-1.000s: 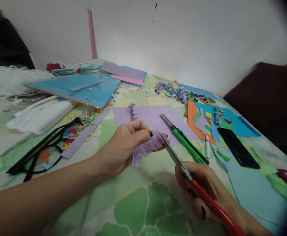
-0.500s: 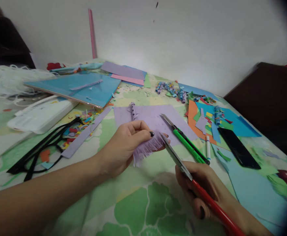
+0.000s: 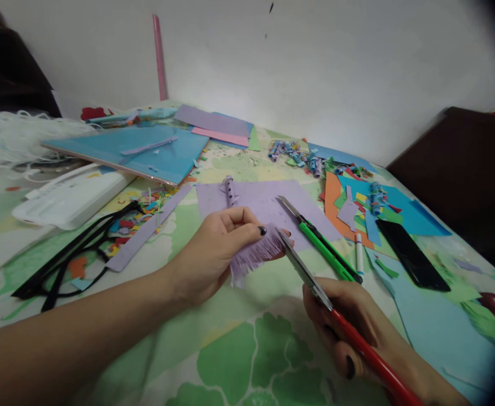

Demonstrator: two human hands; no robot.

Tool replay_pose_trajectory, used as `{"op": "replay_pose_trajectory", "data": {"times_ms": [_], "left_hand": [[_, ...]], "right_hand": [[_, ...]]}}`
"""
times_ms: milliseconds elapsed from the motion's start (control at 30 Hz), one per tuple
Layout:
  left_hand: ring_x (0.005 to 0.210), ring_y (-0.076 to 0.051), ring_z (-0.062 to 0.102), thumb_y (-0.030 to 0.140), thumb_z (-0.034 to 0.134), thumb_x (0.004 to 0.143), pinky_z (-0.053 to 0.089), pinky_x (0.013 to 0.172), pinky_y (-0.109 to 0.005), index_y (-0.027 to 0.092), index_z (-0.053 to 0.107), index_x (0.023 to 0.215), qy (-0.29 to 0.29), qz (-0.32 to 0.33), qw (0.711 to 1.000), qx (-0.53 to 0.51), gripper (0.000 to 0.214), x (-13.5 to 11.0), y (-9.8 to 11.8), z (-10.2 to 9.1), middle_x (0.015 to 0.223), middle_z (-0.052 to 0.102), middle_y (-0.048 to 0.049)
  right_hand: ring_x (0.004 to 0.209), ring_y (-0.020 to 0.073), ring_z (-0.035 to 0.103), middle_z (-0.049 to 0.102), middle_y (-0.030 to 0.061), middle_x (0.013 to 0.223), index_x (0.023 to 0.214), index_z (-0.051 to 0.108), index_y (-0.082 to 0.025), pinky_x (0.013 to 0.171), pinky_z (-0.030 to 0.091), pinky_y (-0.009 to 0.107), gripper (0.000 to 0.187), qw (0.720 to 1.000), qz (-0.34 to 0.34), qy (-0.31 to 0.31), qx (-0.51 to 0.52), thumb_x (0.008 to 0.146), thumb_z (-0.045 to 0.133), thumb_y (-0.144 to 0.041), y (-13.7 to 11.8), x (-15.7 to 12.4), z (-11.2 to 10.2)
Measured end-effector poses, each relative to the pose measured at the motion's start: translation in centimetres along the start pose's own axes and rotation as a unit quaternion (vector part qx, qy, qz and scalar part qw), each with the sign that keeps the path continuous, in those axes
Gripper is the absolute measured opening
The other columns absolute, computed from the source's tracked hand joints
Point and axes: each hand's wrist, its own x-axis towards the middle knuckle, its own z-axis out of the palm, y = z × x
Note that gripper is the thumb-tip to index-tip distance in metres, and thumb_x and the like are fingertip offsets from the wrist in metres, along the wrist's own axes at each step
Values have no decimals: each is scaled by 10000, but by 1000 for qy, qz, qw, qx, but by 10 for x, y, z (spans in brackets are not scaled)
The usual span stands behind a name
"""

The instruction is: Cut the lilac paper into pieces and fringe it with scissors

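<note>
Between thumb and fingers, my left hand (image 3: pixel 224 248) pinches a strip of purple paper (image 3: pixel 258 251) whose lower edge is cut into a fine fringe. My right hand (image 3: pixel 353 321) is wrapped round red-handled scissors (image 3: pixel 310 279). Their blade tips meet the right end of the fringed strip, close to my left fingertips. Behind the hands lies a larger purple sheet (image 3: pixel 255 194) with a small dotted purple paper roll (image 3: pixel 229 192) on it. A green box cutter (image 3: pixel 323 242), its blade showing, rests partly on that sheet, just beyond the scissors.
Black glasses (image 3: pixel 90 248) and paper scraps lie left, near a white device (image 3: pixel 73 194) and a blue pad (image 3: pixel 137 149). To the right are a marker (image 3: pixel 359 254), a black phone (image 3: pixel 412 254) and coloured paper pieces. Fringed paper rolls (image 3: pixel 296 153) lie by the wall.
</note>
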Motion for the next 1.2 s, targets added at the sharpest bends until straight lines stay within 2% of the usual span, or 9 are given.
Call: {"op": "replay_pose_trajectory", "data": {"times_ms": [167,433,633,767,933,1200], "left_hand": [[802,-221,701,150,663,716,525,836,-402,165,527,660,-2,-4,1000,-6,148,0,1,1,753,710,-51],[807,-220,702,153,654,732,522,848,-405,166,521,674,-1,-9,1000,-3,145,-1,0,0,754,713,-48],[827,-225,705,151,650,734,525,840,-388,164,516,672,-11,-2,1000,-3,148,-1,0,0,794,724,-60],[812,-221,701,162,663,724,527,834,-396,165,518,671,-4,-5,1000,-1,154,-1,0,0,764,714,-52],[828,-222,696,177,680,715,530,830,-400,169,524,663,-4,-8,1000,-7,164,-1,0,0,781,715,-55],[905,-258,698,162,677,721,529,861,-420,167,516,658,-23,-1,999,-31,173,-1,1,1,828,738,-76]], "right_hand": [[481,72,219,354,-61,574,669,433,-195,407,197,216,621,1000,12,19,11,577,676,-759,-1,-3,2],[482,76,218,345,-68,553,688,451,-198,409,214,211,590,1000,6,19,11,595,691,-729,-1,-3,3],[493,73,216,333,-67,560,629,404,-195,415,214,212,605,1000,13,4,18,574,724,-706,-4,1,3],[511,81,228,330,-64,568,619,394,-194,430,213,217,583,999,22,-10,28,585,753,-653,-4,3,2],[535,93,232,312,-62,581,629,380,-198,454,206,227,480,1000,-3,-13,5,667,744,-510,-3,2,1],[546,100,234,296,-59,599,625,373,-200,460,204,230,433,1000,-21,-16,-12,701,728,-435,-3,4,2]]}}
